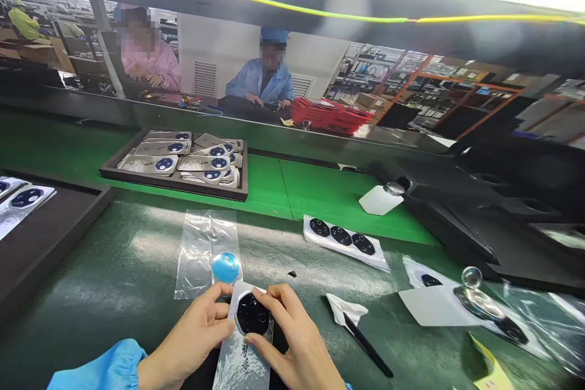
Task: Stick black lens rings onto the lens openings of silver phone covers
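Observation:
A silver phone back cover (242, 368) with dark lettering is tilted in front of me at the bottom middle. On its upper part sits a black round camera lens cover (252, 314). My left hand (194, 332) grips the back cover's left edge between thumb and fingers. With thumb and index finger, my right hand (295, 338) pinches the lens cover at its right side. Just beyond lies a transparent plastic bag (196, 250) with a blue round film (226, 267) on it. A black-handled tool (369, 346) with a white cloth (343, 308) at its tip lies to the right.
A tray (173, 186) of phone back covers stands on the green belt, another tray (55, 244) at left. A strip of black lens covers (340, 237), a white bottle (381, 201) and a metal-lidded container (478, 303) are at right. Two people sit opposite.

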Demonstrator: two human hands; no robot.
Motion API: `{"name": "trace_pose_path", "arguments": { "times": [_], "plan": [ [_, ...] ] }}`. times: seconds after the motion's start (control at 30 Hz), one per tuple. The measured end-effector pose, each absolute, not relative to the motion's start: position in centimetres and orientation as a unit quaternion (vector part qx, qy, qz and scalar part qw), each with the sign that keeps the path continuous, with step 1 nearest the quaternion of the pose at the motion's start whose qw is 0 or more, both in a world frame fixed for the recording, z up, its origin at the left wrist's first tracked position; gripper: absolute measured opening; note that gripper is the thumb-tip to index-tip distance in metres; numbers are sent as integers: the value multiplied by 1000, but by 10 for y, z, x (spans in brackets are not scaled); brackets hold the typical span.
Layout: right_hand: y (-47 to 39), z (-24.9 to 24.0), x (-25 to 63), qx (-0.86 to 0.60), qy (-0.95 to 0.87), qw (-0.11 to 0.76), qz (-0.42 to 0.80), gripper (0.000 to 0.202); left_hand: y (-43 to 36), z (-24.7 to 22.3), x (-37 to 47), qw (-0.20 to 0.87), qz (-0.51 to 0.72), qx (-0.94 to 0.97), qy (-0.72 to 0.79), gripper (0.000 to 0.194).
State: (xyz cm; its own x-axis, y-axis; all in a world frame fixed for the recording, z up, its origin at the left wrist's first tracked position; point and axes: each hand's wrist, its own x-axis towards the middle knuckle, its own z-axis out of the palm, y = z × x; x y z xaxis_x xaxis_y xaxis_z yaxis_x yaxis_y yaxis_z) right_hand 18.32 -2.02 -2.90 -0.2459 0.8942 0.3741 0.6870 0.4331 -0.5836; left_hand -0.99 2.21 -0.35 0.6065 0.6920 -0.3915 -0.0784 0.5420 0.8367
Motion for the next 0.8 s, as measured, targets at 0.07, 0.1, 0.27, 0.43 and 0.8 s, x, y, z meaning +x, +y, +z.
{"name": "trace_pose_path", "arguments": {
  "times": [0.07, 0.1, 0.27, 0.43, 0.8],
  "plan": [
    [-20, -30, 183, -510, -775, 342, 149, 59, 22, -8, -10, 797, 245, 414, 366, 39],
    [-19, -30, 183, -509, -776, 342, 148, 60, 21, -10, -10, 797, 248, 415, 363, 39],
    [-18, -33, 182, -514, -775, 342, 138, 66, 20, -22, -9, 797, 267, 417, 345, 33],
    [-18, -32, 180, -517, -775, 338, 130, 64, 20, -21, -8, 799, 261, 423, 339, 36],
    [-17, -22, 178, -535, -768, 327, 132, 65, 19, -7, -10, 797, 232, 434, 351, 40]
  ]
}}
